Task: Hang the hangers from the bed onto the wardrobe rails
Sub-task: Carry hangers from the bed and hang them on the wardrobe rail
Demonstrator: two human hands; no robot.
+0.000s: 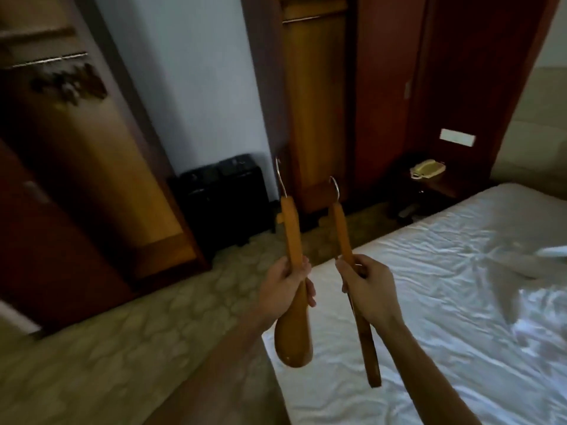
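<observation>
Upright, a hanger [293,240] per fist.

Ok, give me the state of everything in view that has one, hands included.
left hand: gripping a hanger
right hand: gripping a hanger
wide hanger: held, hook up, not hung
slim hanger: held, hook up, not hung
left wardrobe: open, dark hangers on its rail
far wardrobe: open, rail bare
phone: handset on cradle

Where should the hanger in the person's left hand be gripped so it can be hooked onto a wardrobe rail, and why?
Probably where the left hand grips now: the wooden hanger at mid-length, taken from its left side. That leaves the metal hook bare, pointing up, away from the fingers, free to go over a rail.
</observation>
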